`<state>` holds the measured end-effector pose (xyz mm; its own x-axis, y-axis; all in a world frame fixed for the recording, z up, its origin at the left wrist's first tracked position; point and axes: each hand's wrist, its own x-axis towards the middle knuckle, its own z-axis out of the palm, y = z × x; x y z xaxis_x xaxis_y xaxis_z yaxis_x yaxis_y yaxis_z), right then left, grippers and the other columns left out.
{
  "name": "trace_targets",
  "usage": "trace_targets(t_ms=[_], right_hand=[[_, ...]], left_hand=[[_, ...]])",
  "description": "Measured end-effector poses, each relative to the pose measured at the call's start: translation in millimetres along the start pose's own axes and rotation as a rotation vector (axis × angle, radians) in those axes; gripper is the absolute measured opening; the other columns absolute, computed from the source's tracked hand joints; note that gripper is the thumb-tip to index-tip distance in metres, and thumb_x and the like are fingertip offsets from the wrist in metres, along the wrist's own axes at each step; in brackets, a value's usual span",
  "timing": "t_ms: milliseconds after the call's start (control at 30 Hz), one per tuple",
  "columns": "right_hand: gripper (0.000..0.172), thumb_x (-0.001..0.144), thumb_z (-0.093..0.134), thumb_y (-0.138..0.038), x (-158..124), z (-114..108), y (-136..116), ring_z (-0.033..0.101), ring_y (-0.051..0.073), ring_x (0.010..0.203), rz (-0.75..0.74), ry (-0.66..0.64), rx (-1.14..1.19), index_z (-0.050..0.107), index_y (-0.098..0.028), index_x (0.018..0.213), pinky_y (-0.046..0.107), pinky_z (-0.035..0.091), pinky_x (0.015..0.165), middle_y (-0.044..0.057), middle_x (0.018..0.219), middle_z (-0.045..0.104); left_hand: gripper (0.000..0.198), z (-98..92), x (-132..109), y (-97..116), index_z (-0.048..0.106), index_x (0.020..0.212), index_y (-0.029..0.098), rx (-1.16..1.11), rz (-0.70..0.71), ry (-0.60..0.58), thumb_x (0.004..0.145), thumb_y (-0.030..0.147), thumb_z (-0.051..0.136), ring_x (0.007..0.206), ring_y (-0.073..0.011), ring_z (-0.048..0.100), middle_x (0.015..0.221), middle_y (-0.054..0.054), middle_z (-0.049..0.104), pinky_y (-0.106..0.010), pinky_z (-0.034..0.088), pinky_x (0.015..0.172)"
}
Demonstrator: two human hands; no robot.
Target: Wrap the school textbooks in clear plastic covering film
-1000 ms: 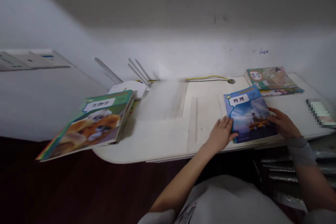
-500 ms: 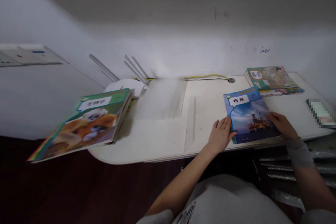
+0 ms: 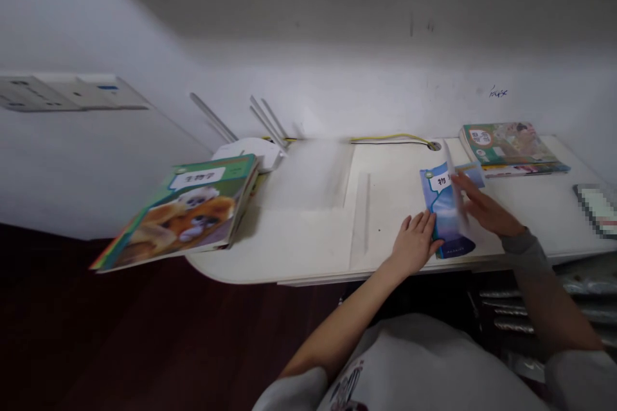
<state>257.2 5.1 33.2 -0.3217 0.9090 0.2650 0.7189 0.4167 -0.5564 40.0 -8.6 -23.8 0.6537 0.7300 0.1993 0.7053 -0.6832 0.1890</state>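
A blue book [image 3: 446,221] with white-boxed lettering lies near the front edge of the white table [image 3: 299,244]. Its cover is lifted from the right side and curves upward. My left hand [image 3: 414,241] rests flat at the book's left edge, fingers spread. At the raised part of the cover is my right hand [image 3: 486,205], its fingers slightly blurred and bent against the cover, which it holds up. The book's inner pages are hidden behind the cover and my right hand.
Green books with an animal cover [image 3: 202,212] overhang the table's left end, beside a white router [image 3: 245,149]. More books [image 3: 511,142] lie at the back right. A phone [image 3: 598,209] sits at the far right. A yellow cable [image 3: 390,137] runs along the wall.
My right hand has moved up and left from the book's right edge, lifting the cover. My left hand stays at the left edge. The view has shifted a little to the left.
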Motion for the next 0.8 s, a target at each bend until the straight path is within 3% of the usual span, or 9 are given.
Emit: trace_targets(t_ms=[133,267,367,500,800], right_hand=[[0.072,0.082,0.049,-0.058,20,39,-13,0.002,0.032,0.141,-0.015,-0.038,-0.18,0.035,-0.02,0.142,0.052,0.016,0.111,0.01,0.156,0.002],[0.071,0.079,0.055,-0.055,23,61,-25,0.005,0.037,0.14,-0.012,-0.098,-0.36,0.038,-0.022,0.14,0.056,0.019,0.107,0.013,0.155,0.005],[0.068,0.08,0.056,-0.053,25,67,-35,0.011,0.037,0.139,0.004,-0.126,-0.477,0.041,-0.023,0.138,0.059,0.021,0.104,0.016,0.154,0.012],[0.062,0.081,0.055,-0.05,31,76,-50,0.015,0.037,0.138,0.037,-0.1,-0.575,0.045,-0.021,0.134,0.061,0.02,0.103,0.018,0.152,0.019],[0.051,0.082,0.056,-0.042,44,104,-80,0.022,0.036,0.136,0.006,-0.055,-0.623,0.051,-0.016,0.126,0.061,0.016,0.104,0.02,0.147,0.031]], left_hand=[[0.059,-15.7,-9,-19,0.037,0.139,0.015,0.074,0.004,-0.016,0.09,0.047,0.043,0.136,-0.0296,0.028,0.147,-0.014,0.033,-0.052,0.025,0.108],[0.064,-28.1,-27,-55,0.031,0.143,0.019,0.185,-0.223,0.02,0.089,0.052,0.041,0.138,-0.035,0.021,0.148,-0.013,0.032,-0.062,0.021,0.106],[0.066,-28.2,-40,-74,0.031,0.143,0.02,0.194,-0.302,0.006,0.089,0.058,0.033,0.137,-0.0358,0.023,0.144,-0.013,0.039,-0.065,0.021,0.104],[0.064,-23.8,-46,-78,0.033,0.142,0.02,0.173,-0.331,0.03,0.091,0.057,0.025,0.137,-0.034,0.025,0.142,-0.011,0.043,-0.064,0.019,0.105],[0.061,-22.1,-47,-75,0.038,0.139,0.02,0.16,-0.367,0.087,0.091,0.056,0.03,0.133,-0.0313,0.033,0.135,-0.011,0.051,-0.062,0.02,0.106]])
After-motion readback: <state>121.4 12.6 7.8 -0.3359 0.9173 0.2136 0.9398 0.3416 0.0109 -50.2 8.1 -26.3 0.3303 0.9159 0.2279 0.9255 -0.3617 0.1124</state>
